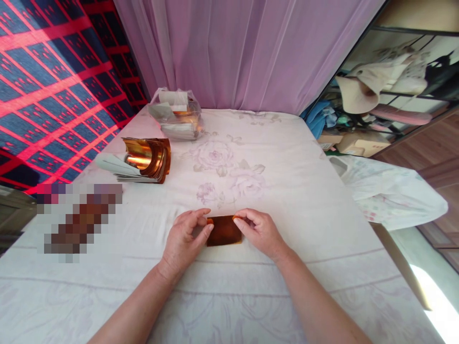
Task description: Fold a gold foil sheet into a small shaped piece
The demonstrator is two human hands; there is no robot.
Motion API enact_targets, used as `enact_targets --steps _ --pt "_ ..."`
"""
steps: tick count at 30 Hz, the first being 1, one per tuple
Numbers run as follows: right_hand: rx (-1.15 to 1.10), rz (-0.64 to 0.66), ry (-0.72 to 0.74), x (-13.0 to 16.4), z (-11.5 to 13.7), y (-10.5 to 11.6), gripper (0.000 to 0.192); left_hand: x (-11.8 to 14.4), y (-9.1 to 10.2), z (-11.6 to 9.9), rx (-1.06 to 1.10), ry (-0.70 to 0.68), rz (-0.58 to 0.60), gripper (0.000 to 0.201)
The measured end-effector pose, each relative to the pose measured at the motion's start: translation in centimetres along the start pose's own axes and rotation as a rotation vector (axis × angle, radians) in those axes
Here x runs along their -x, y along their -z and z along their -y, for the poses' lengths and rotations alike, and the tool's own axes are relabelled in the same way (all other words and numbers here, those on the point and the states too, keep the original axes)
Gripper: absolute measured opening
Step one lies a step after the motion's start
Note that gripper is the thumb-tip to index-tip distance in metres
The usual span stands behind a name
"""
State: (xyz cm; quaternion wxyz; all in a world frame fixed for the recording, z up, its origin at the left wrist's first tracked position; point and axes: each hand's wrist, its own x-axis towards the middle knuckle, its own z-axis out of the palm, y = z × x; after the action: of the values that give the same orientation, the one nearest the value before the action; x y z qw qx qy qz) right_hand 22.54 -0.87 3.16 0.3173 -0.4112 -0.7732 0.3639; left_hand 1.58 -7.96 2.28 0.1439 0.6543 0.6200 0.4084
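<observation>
- Left hand (186,237) and right hand (260,231) pinch the top corners of a copper sheet (224,231), low centre of the frame, on the bedsheet (287,191).
- Curled foil stack (145,160) upper left.

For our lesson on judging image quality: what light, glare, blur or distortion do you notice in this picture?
Head view: bright daylight; glare on the curled shiny gold foil sheets; a pixelated patch hides something at left; wide-angle bending at the edges; both hands and the small amber-brown foil rectangle are sharp.

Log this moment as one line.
left hand: pinches left end of glossy amber-brown foil sheet | right hand: pinches its right end | sheet: flat on white floral cloth
</observation>
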Motion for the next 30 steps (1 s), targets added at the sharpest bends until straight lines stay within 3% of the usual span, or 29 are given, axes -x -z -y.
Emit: enact_targets --steps 7,12,18,30 --pt "0.225 -0.122 0.057 -0.2 -1.4 0.1 0.017 -0.1 0.2 0.1 -0.174 -0.138 0.037 0.027" --pt "0.344 -0.163 0.067 -0.2 -1.6 -0.2 0.019 0.2 0.1 -0.6 -0.299 -0.280 0.228 0.023" --pt "0.502 -0.188 0.077 -0.1 -1.4 -0.4 0.019 0.3 -0.1 -0.9 -0.326 -0.237 0.325 0.023" --pt "0.596 -0.186 0.033 -0.1 -1.4 -0.6 0.010 0.3 -0.1 -1.2 -0.354 -0.178 0.409 0.021"
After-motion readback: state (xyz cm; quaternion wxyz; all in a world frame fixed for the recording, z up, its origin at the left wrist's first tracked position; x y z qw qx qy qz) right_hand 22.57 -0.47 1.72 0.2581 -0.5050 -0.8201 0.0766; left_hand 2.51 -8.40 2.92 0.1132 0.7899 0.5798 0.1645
